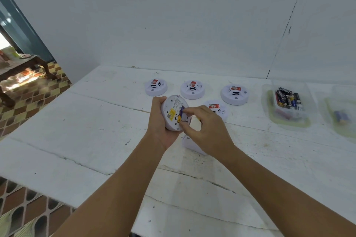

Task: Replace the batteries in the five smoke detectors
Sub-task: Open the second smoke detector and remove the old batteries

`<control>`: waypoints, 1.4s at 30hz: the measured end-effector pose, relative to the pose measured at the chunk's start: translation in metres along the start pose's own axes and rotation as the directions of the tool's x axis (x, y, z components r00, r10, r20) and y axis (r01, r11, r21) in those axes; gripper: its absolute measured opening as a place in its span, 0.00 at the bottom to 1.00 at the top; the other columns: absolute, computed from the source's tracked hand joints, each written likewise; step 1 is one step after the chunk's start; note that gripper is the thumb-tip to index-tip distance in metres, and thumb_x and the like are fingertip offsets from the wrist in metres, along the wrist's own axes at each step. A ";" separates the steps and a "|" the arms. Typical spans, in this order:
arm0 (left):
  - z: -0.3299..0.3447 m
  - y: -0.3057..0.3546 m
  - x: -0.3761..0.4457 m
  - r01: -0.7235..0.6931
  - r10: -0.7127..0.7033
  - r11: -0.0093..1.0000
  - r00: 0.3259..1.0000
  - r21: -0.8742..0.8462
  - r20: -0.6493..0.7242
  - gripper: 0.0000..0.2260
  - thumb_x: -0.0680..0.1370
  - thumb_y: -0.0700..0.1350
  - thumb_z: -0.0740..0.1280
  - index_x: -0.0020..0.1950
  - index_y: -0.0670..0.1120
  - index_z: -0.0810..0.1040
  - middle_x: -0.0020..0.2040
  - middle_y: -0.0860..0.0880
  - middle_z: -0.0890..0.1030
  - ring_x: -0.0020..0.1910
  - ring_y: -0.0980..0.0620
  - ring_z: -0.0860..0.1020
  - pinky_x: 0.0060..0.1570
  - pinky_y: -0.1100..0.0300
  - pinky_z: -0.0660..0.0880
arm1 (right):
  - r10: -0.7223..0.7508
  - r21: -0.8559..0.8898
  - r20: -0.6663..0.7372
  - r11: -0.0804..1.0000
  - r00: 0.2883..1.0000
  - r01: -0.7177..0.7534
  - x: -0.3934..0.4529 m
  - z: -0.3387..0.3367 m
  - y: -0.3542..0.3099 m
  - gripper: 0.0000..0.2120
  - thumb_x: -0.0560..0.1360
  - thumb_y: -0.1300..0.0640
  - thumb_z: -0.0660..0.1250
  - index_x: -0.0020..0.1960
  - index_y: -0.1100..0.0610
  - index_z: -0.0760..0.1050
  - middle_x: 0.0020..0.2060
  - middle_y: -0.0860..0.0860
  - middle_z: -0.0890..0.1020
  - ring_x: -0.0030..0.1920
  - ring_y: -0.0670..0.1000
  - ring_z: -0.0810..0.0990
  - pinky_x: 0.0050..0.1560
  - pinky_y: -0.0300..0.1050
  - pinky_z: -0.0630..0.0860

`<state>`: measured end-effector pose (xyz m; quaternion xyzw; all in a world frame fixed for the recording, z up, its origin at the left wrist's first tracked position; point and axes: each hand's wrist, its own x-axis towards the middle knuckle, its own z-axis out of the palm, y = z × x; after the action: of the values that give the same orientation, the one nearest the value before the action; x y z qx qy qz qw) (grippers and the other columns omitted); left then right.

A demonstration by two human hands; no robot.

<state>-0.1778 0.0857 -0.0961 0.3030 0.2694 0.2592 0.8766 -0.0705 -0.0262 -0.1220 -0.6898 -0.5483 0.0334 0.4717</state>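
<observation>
— Progress? Left hand (160, 119) gripping upturned smoke detector (174, 112) above worktop (96, 121); right hand (204, 127) fingers (185, 111) pinching battery (181, 114) in its open bay
— Remaining? Seemingly four detectors (193, 90) untouched, spare batteries (288, 98) waiting in tub (269, 106)

white cover (189, 145) half hidden behind right hand (207, 128), second tub (342, 115) cut off
</observation>
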 end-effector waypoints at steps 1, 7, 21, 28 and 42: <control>-0.001 0.000 0.001 0.009 -0.009 1.000 1.000 0.004 -0.009 0.16 0.77 0.55 0.62 0.58 0.47 0.80 0.45 0.47 0.77 0.43 0.48 0.75 0.38 0.56 0.71 | -0.009 -0.006 0.008 1.000 1.000 0.009 0.000 -0.001 0.000 0.18 0.76 0.48 0.74 0.64 0.50 0.82 0.54 0.45 0.84 0.54 0.43 0.81 0.52 0.37 0.77; 0.002 -0.001 0.001 0.038 -0.038 0.999 0.999 0.016 -0.004 0.16 0.77 0.55 0.62 0.59 0.48 0.77 0.44 0.47 0.75 0.42 0.49 0.73 0.36 0.58 0.72 | -0.021 -0.037 0.033 0.999 0.999 0.023 0.003 -0.005 0.003 0.18 0.78 0.51 0.74 0.67 0.51 0.82 0.59 0.44 0.86 0.56 0.42 0.82 0.56 0.38 0.78; 0.010 0.007 0.001 0.094 -0.098 0.978 0.995 0.188 0.016 0.14 0.80 0.54 0.59 0.43 0.47 0.76 0.38 0.48 0.74 0.37 0.51 0.74 0.39 0.57 0.69 | 0.028 -0.020 0.027 0.999 0.999 -0.027 0.009 -0.007 0.000 0.10 0.72 0.54 0.77 0.52 0.54 0.83 0.43 0.40 0.82 0.41 0.36 0.78 0.39 0.29 0.69; 0.011 0.006 0.004 0.090 -0.090 0.987 0.996 0.136 -0.006 0.12 0.79 0.53 0.61 0.43 0.47 0.76 0.39 0.47 0.74 0.38 0.50 0.74 0.37 0.58 0.73 | 0.048 0.015 0.083 0.999 0.995 -0.050 0.009 -0.015 0.001 0.12 0.74 0.56 0.77 0.57 0.56 0.83 0.47 0.43 0.84 0.43 0.32 0.78 0.40 0.27 0.71; 0.040 -0.003 0.015 -0.005 0.023 0.978 0.996 0.206 -0.084 0.21 0.80 0.54 0.59 0.32 0.47 0.81 0.34 0.47 0.71 0.34 0.51 0.71 0.37 0.57 0.67 | 0.654 0.600 0.303 0.435 0.694 -0.672 0.028 -0.035 -0.010 0.10 0.73 0.63 0.78 0.53 0.57 0.83 0.50 0.64 0.85 0.25 0.47 0.63 0.25 0.40 0.61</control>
<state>-0.1406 0.0770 -0.0762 0.3825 0.3301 0.2488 0.8263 -0.0467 -0.0264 -0.0830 -0.6284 -0.1882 0.4187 0.6280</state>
